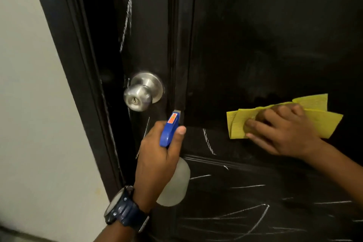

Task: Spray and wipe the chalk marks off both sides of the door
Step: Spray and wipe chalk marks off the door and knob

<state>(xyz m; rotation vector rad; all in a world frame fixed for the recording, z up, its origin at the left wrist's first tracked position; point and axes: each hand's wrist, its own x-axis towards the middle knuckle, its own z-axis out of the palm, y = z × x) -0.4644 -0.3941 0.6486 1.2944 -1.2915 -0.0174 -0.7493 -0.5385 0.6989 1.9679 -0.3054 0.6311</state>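
I am pressing my right hand flat on the yellow cloth, fingers spread and fairly straight, pointing left across the door, with the wrist coming in from the lower right. The cloth is lying folded between palm and panel, its long side running left to right. My left hand is gripping the spray bottle by the neck, fingers curled round it and thumb resting beside the blue trigger head; the nozzle is pointing up and toward the door, and the pale body is hanging below my fist. A dark wristwatch is sitting on that wrist.

The relation I am steering by: the remaining chalk marks are lying below both hands. One short curved mark is sitting just left of and below the cloth, between the two hands; the longer strokes are running mostly sideways across the lower panel. The cloth hand is nearer to them, so I judge the next wipe is calling for a downward and leftward sweep, while the bottle would need tilting down to wet that area.

The panel above the cloth is looking smeared but largely free of strokes. More chalk is showing up the stile above the silver doorknob and along the door edge by the frame. A pale wall is standing at the left.
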